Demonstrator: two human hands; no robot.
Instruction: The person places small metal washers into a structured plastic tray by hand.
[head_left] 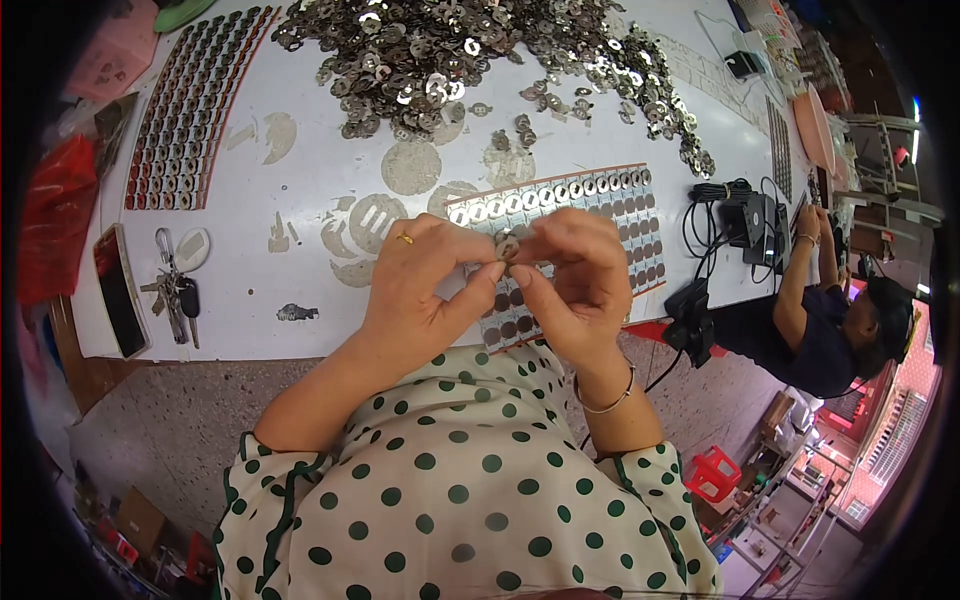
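White tabletop [330,335] carries everything near the hands. Across its far side spreads a heap of small metal pieces [430,55]. A long sheet of round parts [185,120] lies at the left; a shorter parts sheet [632,225] lies beneath and beyond the fingers. The left hand [425,275] pinches between thumb and forefinger; the right hand [578,285] has its thumb and blurred fingers close opposite, though I cannot tell whether its grip presses together. A phone [118,290] lies left of some keys [180,295]; any markings there are too small to read. Between both hands, above the shorter sheet, is one metal disc [507,247].
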